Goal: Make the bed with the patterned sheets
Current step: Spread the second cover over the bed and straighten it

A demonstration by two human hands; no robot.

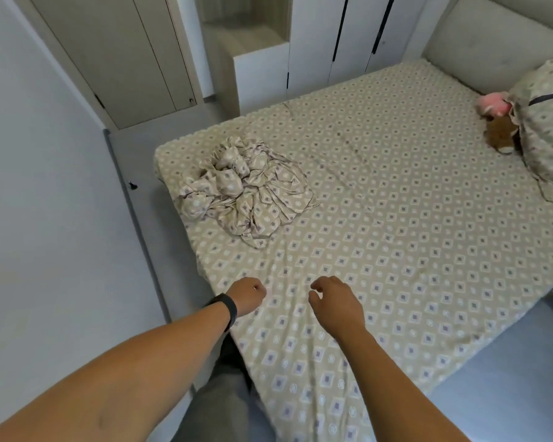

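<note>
1. The bed [380,193] fills the middle and right of the view, and the patterned fitted sheet [396,250] already lies stretched over the mattress, mostly flat with a few shallow creases near the middle.
2. A crumpled piece of the same patterned cloth [243,193] sits in a heap at the far-left corner of the bed. I judge it is a pillowcase or small cover left there until the sheet is smooth, though its kind cannot be told.
3. The left hand [246,296], with a dark wristband [225,309] on its wrist, hovers at the near-left edge of the mattress. Its fingers are curled into a loose fist, and whether they pinch any sheet cannot be told.
4. The right hand [336,303] hangs just above the sheet, a little right of the left one, fingers loosely bent and apart, holding nothing.
5. Both hands lie close together over the near edge, probably placed to tug or smooth the sheet there.
6. At the far right, a pillow [546,129] in matching cloth leans by the headboard [479,49], with a pink soft toy [492,105] and a brown soft toy [500,137] beside it, seemingly kept clear of the working area.
7. No brand, label or writing can be read anywhere.
</note>
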